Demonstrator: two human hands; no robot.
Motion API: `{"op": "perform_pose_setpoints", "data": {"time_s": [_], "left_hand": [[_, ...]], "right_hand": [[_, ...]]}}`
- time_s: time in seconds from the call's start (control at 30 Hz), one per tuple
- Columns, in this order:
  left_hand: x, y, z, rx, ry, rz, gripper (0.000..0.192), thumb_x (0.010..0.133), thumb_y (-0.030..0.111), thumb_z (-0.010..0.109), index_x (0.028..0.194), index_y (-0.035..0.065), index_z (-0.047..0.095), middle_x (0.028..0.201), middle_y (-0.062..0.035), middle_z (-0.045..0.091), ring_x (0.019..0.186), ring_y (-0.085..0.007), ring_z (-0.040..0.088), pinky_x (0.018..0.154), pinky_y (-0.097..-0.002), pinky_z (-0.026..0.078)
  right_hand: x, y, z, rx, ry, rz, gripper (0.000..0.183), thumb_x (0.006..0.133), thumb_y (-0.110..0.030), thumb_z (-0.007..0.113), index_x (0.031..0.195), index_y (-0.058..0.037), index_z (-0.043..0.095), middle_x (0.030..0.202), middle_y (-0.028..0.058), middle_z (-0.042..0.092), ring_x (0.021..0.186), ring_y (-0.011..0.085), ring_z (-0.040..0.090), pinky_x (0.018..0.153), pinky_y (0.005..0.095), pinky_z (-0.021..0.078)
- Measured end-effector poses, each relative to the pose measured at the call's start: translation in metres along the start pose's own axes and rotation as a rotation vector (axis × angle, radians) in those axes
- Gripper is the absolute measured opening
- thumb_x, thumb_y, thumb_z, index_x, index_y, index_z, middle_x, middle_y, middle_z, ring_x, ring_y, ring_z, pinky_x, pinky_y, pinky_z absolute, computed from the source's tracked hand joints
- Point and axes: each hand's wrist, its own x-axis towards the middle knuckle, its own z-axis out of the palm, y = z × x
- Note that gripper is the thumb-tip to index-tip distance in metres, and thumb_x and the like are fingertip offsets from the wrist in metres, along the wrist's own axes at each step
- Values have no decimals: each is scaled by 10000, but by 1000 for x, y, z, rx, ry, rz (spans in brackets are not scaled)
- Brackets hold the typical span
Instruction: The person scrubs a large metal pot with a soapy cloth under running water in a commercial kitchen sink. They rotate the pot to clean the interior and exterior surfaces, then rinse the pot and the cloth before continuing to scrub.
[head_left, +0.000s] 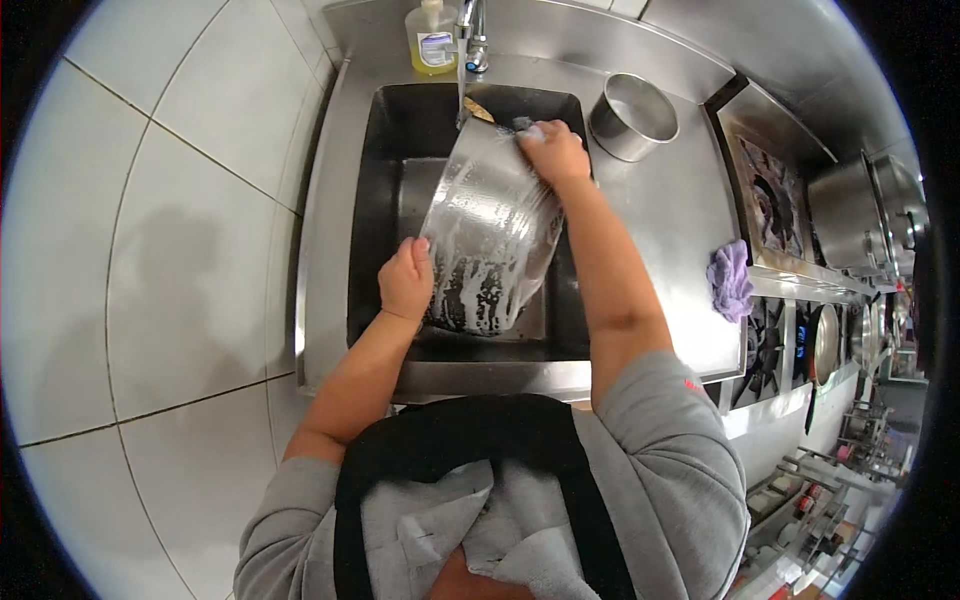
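A large metal pot (491, 195), streaked with white suds, lies tilted on its side in the dark sink basin (365, 225). My left hand (407, 277) grips its edge at the lower left. On the far right part of the pot, my right hand (555, 150) presses a scrubbing pad (525, 127) with foam on it; the pad is partly hidden by the fingers. Water runs from the faucet (465, 30) just beyond the pot. A gold-coloured piece (478, 109) shows behind the pot's far edge; I cannot tell what it is.
Behind the basin stands a soap bottle (433, 45) with yellow liquid. An empty round metal pot (634, 116) sits on the steel counter to the right, with a purple cloth (730, 281) near the counter's right edge. Stove burners (772, 199) and large pots (847, 214) lie farther right. A tiled wall (195, 262) bounds the left.
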Motion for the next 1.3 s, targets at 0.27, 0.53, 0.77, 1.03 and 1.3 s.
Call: {"op": "perform_pose_setpoints", "data": {"time_s": [0.27, 0.53, 0.77, 1.03, 1.3], "left_hand": [[-10, -1, -14, -162, -75, -54, 297, 970, 231, 517, 778, 5, 538, 692, -240, 570, 649, -447, 575, 564, -482, 442], [-21, -24, -6, -180, -34, 21, 329, 973, 265, 531, 790, -4, 584, 639, -227, 553, 613, -437, 569, 532, -472, 439], [-22, -26, -6, -222, -34, 24, 346, 982, 275, 513, 756, 14, 545, 639, -214, 545, 608, -429, 561, 525, -464, 432], [-24, -26, -9, -217, -74, 79, 327, 983, 266, 496, 771, 20, 528, 652, -211, 542, 626, -430, 564, 538, -469, 435], [-30, -26, -9, -123, -34, 19, 349, 992, 300, 467, 840, 12, 594, 709, -224, 586, 666, -440, 584, 569, -476, 458]], "right_hand": [[-199, -7, 1, -177, 171, -843, 339, 665, -300, 765, 979, -228, 658, 1096, 71, 572, 981, 281, 548, 808, 468, 419], [-58, -1, -8, 60, 265, -50, 351, 805, -316, 676, 1023, -41, 661, 1151, 174, 584, 1065, 376, 544, 904, 468, 468], [-216, -11, 4, -71, 182, -569, 318, 718, -229, 716, 995, -111, 617, 1084, 193, 545, 941, 370, 531, 776, 484, 452], [-12, -7, -9, -11, 34, 159, 478, 845, -391, 593, 1236, -121, 638, 1247, 160, 582, 1166, 358, 544, 981, 435, 451], [-203, 3, 19, -185, 178, -884, 412, 668, -247, 726, 1071, -255, 644, 1133, 78, 562, 1011, 283, 551, 793, 482, 451]]}}
